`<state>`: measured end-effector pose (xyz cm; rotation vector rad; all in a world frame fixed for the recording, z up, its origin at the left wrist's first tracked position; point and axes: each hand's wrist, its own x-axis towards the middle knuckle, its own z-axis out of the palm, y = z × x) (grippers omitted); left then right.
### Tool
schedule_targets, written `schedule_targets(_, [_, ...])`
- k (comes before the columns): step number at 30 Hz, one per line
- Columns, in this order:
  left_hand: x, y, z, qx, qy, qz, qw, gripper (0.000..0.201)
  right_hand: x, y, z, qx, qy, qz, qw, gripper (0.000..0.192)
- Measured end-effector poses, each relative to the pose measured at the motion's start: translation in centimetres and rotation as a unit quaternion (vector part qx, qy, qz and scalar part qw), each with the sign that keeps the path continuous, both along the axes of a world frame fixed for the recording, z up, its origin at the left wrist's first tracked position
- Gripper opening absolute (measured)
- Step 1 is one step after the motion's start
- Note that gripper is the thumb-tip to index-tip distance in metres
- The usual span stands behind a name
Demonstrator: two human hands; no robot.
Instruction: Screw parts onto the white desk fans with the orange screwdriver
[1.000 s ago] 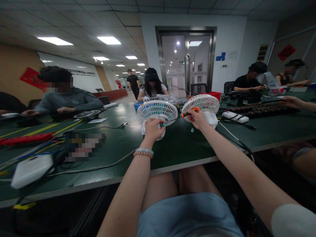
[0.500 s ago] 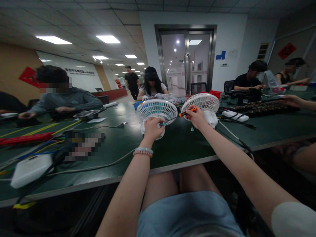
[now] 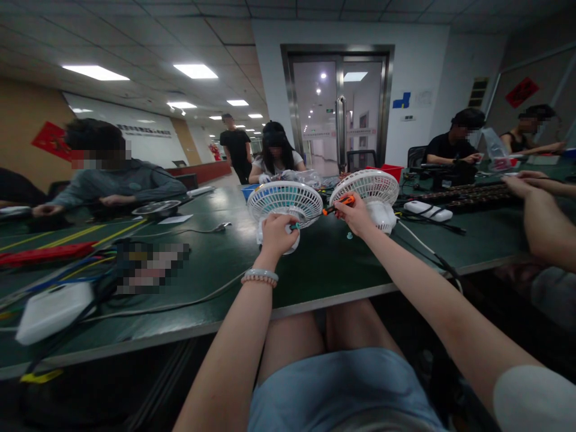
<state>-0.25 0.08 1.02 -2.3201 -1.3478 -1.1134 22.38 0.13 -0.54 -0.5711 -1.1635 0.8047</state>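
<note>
A small white electric fan (image 3: 285, 198) with a round grille stands in front of me, teal showing through its slats. My left hand (image 3: 278, 234) is closed on the back of this fan, below the grille; a small teal piece (image 3: 294, 226) shows at its fingertips. In my right hand (image 3: 357, 216) is an orange and black screwdriver (image 3: 338, 206), its shaft pointing left toward the fan's back. Behind that hand stands a second white fan (image 3: 382, 215). A small teal part (image 3: 350, 236) lies on the table below my right hand.
The green table (image 3: 333, 264) ends close to my lap. A white power adapter (image 3: 427, 210) and cables lie to the right. A white box (image 3: 56, 309), wires and a metal ring-shaped part (image 3: 156, 208) are on the left. Several people sit around the table; another stands behind.
The screwdriver and my right hand have shifted slightly left and down. A neighbour's arm at the right reaches further into view. The standing person has come nearer.
</note>
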Motion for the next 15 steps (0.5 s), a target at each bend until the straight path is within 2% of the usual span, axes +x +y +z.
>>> schedule_targets(9, [0.1,-0.1,0.1,-0.005,0.006,0.004,1.000,0.024,-0.1,-0.7,0.4,0.008,-0.030,-0.020,0.999,0.036])
schedule_targets(15, [-0.1,0.2,0.0,-0.002,-0.007,-0.006,1.000,0.022,0.0,-2.0,1.0,0.024,-0.122,-0.100,0.987,0.034])
